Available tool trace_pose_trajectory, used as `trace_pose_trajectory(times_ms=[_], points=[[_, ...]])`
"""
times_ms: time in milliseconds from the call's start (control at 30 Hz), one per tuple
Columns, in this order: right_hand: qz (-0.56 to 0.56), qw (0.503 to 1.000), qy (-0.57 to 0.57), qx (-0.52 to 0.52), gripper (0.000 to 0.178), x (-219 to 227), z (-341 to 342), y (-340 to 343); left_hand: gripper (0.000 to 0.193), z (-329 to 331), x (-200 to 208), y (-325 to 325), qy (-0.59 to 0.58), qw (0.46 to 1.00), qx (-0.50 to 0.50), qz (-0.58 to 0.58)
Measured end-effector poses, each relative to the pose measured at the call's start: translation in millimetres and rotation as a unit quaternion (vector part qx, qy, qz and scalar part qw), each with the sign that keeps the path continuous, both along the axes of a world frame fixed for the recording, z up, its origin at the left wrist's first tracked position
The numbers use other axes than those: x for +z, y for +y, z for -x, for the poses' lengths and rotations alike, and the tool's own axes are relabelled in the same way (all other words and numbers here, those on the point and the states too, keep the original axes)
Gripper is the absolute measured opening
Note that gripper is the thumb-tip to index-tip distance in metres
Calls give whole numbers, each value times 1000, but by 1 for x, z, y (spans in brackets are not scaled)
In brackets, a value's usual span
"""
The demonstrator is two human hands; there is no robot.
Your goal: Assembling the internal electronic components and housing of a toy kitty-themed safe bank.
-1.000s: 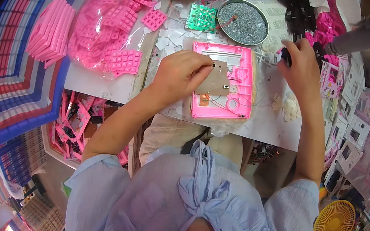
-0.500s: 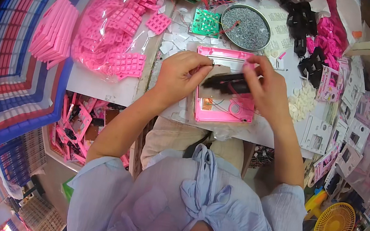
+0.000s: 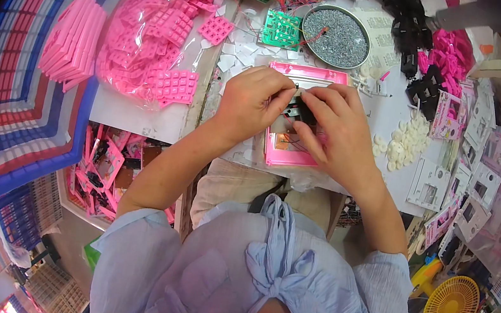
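My left hand (image 3: 253,100) is closed in a pinch at the upper part of a pink plastic housing (image 3: 288,158). What its fingertips hold is too small and too covered to name. My right hand (image 3: 342,131) curls over a black plastic part with metal pieces (image 3: 306,113), gripping it above the housing. The fingertips of both hands nearly meet at that part's upper end. Thin wires and a small copper-coloured board (image 3: 282,140) show in the lower housing; the right hand covers much of its right side.
Beyond the housing are a green circuit board (image 3: 280,30) and a round metal tray of small metal pieces (image 3: 336,38). A bag of pink keypads (image 3: 150,46) lies left. White discs (image 3: 408,140), black parts (image 3: 425,91) and printed panels (image 3: 429,185) lie right.
My right hand has moved left and turned the black part, bringing it up to my left fingertips. My left hand has shifted slightly right, still pinching.
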State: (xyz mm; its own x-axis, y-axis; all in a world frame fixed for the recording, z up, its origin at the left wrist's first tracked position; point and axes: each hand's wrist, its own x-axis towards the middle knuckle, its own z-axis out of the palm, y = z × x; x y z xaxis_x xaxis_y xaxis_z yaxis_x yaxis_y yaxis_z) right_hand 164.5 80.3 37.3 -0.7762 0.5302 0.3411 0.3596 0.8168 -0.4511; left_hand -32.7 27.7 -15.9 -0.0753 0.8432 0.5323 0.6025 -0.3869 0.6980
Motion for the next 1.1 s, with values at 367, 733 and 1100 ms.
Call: trace_pose_trajectory(times_ms=[367, 733, 1100], points=[[11, 999, 37, -13, 56, 8, -11, 11, 8, 1, 0, -2, -6, 1000, -1, 11], [465, 869, -51, -158, 62, 37, -158, 4, 9, 7, 5, -7, -38, 998, -5, 56], [135, 988, -10, 76, 36, -1, -26, 41, 11, 14, 7, -1, -127, 982, -23, 136]])
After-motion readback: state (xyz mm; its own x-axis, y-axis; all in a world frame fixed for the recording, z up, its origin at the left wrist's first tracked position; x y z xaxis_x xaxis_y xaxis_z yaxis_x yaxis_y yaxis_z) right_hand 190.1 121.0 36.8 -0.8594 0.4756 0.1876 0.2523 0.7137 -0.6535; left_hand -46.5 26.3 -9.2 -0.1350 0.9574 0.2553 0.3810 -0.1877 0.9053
